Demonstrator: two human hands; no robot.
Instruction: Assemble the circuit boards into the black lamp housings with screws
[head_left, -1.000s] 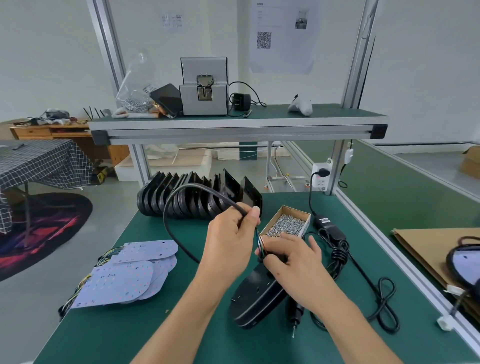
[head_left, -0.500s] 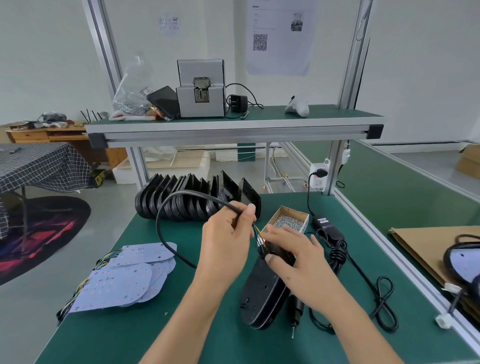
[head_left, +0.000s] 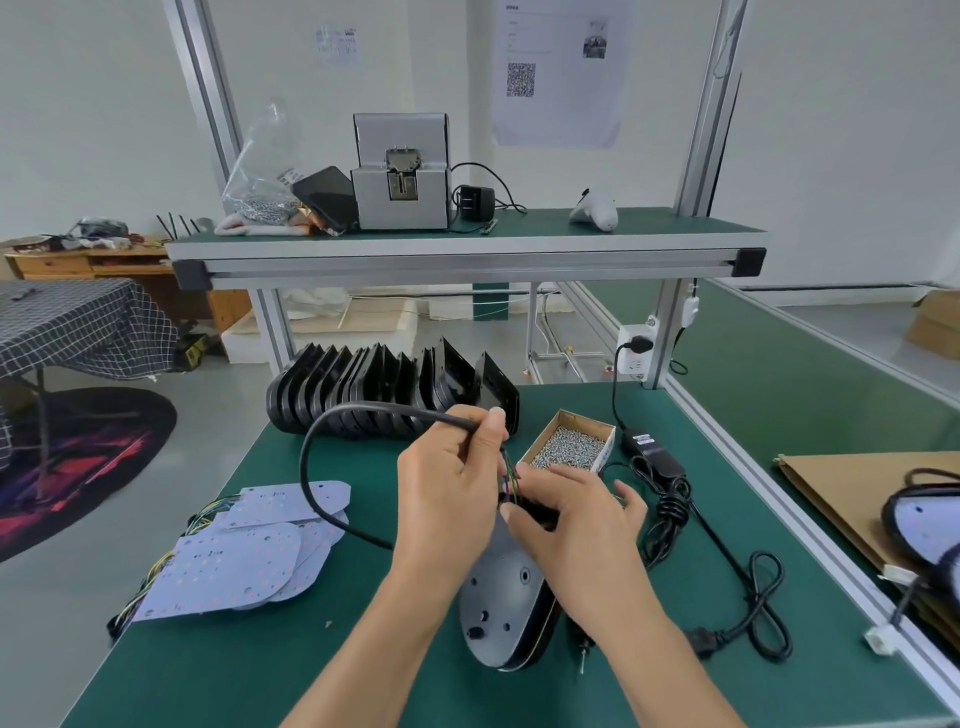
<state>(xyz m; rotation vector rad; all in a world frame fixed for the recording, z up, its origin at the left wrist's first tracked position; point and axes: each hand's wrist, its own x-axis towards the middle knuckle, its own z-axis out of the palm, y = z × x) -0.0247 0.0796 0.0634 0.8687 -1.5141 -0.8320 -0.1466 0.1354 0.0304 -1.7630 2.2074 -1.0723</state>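
I've got my left hand (head_left: 447, 483) pinching the black cable (head_left: 332, 415) near its stripped end, thumb and fingers curled round it; cable loops up and left, then back down toward the mat; coloured wires (head_left: 510, 475) hang from the end into the gap betw. both hands. My right hand (head_left: 576, 514) grips the far end of the black lamp housing (head_left: 506, 613), thumb on its top edge, other fingers spread loosely to the right; housing stands tilted on the green mat (head_left: 260, 665), centre-near, grey inner face w/ holes turned to me. Just right of it a screwdriver (head_left: 584, 649) lies on the mat, tip pointing near.

Screw box (head_left: 569, 447) sits just far-right of my hands, open, full of small screws. Stack of circuit boards (head_left: 234, 561) lies left on the mat, wires trailing off the left edge. Row of spare housings (head_left: 384, 384) stands on edge at the far side. Power adapter (head_left: 652, 452) and its coiled cord lie right of the box.
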